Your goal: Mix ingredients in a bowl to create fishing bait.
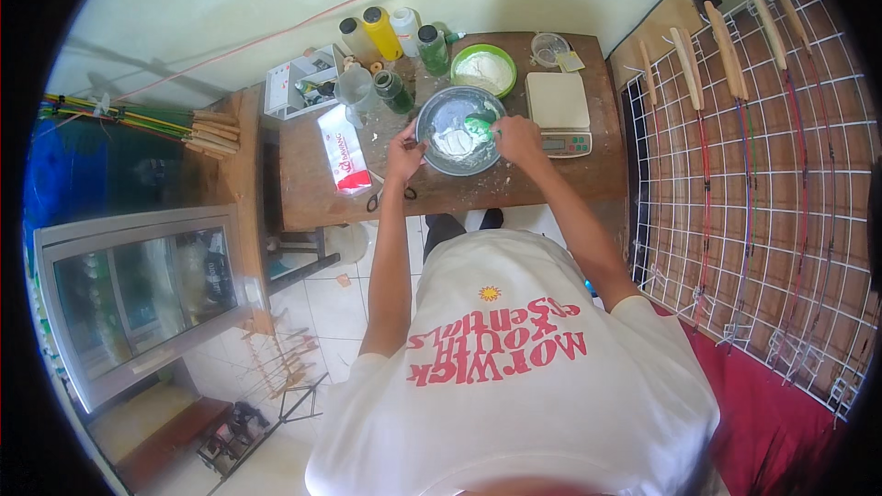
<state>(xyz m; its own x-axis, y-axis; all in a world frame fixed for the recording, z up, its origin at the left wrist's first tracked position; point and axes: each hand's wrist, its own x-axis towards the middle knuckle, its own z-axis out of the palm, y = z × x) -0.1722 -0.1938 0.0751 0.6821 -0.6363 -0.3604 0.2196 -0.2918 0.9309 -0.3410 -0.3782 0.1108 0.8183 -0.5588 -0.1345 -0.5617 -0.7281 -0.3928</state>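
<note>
A grey metal bowl (460,167) with white paste or dough inside stands on the wooden table (310,203). At its left rim my left hand (405,156) grips the edge, thumb toward the inside. My right hand (518,141) is closed around the handle of a green spatula or spoon (478,125), whose white-smeared head is in the bowl. Just behind sits a green bowl (511,83) of white powder. To the right is a kitchen scale (559,110) with a cream platform. An open dark green glass jar (394,93) stands left of the metal bowl.
Scissors (373,202) and a white-and-red packet (341,151) lie at the left. Behind them stand a clear plastic jug (356,91), a white organizer box (298,88), a yellow bottle (383,34) and other bottles. A clear tub (549,48) sits back right. A wire grid rack (730,220) flanks the right side.
</note>
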